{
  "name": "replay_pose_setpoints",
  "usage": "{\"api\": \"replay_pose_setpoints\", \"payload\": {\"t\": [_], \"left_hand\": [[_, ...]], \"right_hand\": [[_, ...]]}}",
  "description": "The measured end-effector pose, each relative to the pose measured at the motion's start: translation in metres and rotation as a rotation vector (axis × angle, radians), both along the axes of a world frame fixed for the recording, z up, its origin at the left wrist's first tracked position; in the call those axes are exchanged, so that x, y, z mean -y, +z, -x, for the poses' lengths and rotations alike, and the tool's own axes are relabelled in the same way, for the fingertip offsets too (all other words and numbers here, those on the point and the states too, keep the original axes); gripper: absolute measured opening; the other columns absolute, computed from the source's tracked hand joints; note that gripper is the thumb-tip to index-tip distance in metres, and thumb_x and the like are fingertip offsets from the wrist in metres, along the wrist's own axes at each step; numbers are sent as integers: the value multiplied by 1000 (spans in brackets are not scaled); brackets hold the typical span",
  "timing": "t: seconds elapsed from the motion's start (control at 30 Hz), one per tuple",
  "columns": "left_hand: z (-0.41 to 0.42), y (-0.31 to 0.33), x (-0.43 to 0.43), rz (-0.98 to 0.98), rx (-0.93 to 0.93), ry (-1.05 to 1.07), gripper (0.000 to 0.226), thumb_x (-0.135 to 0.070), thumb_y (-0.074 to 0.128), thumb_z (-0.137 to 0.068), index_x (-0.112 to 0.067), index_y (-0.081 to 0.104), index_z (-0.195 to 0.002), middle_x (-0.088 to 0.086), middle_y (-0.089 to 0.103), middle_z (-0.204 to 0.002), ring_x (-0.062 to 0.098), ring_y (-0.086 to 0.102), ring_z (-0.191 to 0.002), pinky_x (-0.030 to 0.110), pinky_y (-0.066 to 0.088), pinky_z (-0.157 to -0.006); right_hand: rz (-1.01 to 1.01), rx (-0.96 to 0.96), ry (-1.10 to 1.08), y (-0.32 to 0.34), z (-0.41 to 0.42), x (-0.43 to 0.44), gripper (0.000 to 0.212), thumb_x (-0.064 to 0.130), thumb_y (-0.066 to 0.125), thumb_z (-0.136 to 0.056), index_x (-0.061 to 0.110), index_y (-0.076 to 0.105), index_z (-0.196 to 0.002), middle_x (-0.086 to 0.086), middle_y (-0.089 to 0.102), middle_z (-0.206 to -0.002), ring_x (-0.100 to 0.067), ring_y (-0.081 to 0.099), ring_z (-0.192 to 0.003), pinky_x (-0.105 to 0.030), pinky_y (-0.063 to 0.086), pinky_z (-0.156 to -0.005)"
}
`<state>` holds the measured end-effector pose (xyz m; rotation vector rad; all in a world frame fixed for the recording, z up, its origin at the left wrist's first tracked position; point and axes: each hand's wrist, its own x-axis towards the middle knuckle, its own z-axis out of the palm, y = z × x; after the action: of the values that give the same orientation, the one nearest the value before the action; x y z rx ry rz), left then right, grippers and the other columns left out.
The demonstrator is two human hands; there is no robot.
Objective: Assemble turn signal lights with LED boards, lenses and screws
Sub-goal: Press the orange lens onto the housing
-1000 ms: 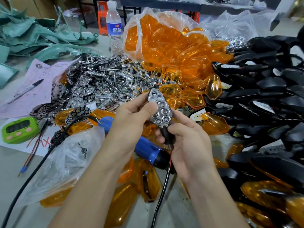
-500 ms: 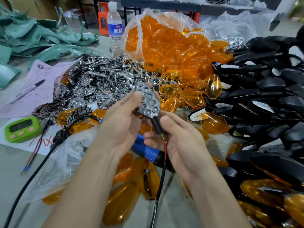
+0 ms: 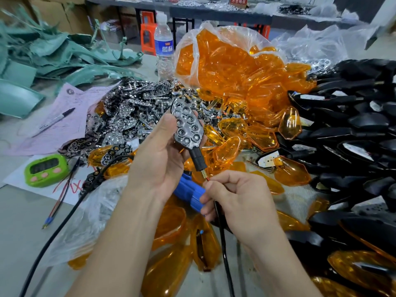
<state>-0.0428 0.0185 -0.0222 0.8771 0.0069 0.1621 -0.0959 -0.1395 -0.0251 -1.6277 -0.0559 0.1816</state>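
Note:
My left hand (image 3: 159, 161) grips a turn signal light (image 3: 187, 127) upright; its chrome reflector with hexagonal cells faces me and its black stem points down. Below the stem, my right hand (image 3: 237, 200) pinches the light's thin red and black wire (image 3: 220, 228), which hangs toward the table edge. A blue electric screwdriver (image 3: 188, 192) lies on the table behind my hands, partly hidden by them. Loose amber lenses (image 3: 227, 150) lie just beyond the light, and finished amber-lensed lights (image 3: 169, 228) lie under my forearms.
A pile of chrome reflectors (image 3: 132, 112) sits at centre left, a clear bag of amber lenses (image 3: 227, 63) behind it, black housings (image 3: 347, 129) stacked at right. A green timer (image 3: 46, 170), pink paper with a pen (image 3: 56, 120), water bottle (image 3: 164, 48) and a black cable (image 3: 64, 221) are on the left.
My left hand has taken the light alone and raised it slightly. My right hand has slid down off the stem to the wire below it.

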Motion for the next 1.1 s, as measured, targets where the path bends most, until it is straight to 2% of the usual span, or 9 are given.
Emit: {"api": "replay_pose_setpoints", "payload": {"t": [0.1,0.2,0.33,0.43,0.5,0.73,0.83,1.0,1.1], "left_hand": [[3,5,1,-21,10,-6,48,-35,60,-90,-6,64,-128,6,78,-108,24,76,-96,51,44,-99],[5,10,4,24,-18,14,70,-31,65,-84,-1,52,-146,11,73,-121,30,70,-111,49,53,-100],[5,10,6,101,-21,49,79,-30,71,-79,-2,49,-149,15,70,-128,30,67,-115,43,55,-99],[5,9,5,221,-13,27,113,-31,100,-53,-2,49,-150,17,66,-135,30,67,-117,45,53,-104],[6,8,6,230,7,12,126,-32,106,-37,-2,52,-147,15,70,-127,28,71,-113,46,55,-103],[6,7,5,131,35,0,119,-42,105,-37,-4,58,-140,14,71,-124,27,71,-108,45,54,-99],[7,8,7,131,18,6,121,-41,104,-41,-1,55,-144,17,68,-129,28,69,-112,48,52,-102],[7,5,5,95,-49,-12,59,-39,74,-71,-13,64,-123,4,74,-113,22,70,-111,37,61,-94],[8,6,5,80,-63,-26,48,-38,67,-75,-15,66,-117,1,75,-109,20,70,-109,36,60,-95]], "right_hand": [[31,15,-50,0,3,-4,23,0,66,-95,10,72,-76,-10,72,-63,-21,66,-46,-26,54,-47],[132,46,-107,-2,4,-5,27,4,65,-92,17,72,-70,-5,70,-59,-13,61,-43,-21,48,-46],[245,150,-140,1,1,-4,25,10,66,-87,29,71,-71,1,68,-56,-6,54,-44,-29,47,-51],[220,178,-130,2,2,-4,26,10,65,-87,28,70,-70,-1,65,-53,-6,50,-41,-24,42,-47],[174,198,-117,1,2,-3,26,7,65,-88,22,68,-67,-2,61,-51,-7,48,-43,-22,42,-46],[98,153,-71,-1,3,1,24,11,69,-93,20,71,-71,-3,67,-57,-6,49,-43,-17,43,-47],[39,88,-91,1,3,-2,12,14,73,-93,23,67,-90,-5,72,-63,-7,52,-42,-18,46,-47],[69,128,-72,4,4,-3,32,13,74,-94,33,52,-105,-5,73,-66,-8,55,-44,-17,48,-49],[116,177,-77,3,7,-5,34,13,75,-92,37,52,-99,-1,69,-59,-10,57,-46,-26,54,-50]]}}
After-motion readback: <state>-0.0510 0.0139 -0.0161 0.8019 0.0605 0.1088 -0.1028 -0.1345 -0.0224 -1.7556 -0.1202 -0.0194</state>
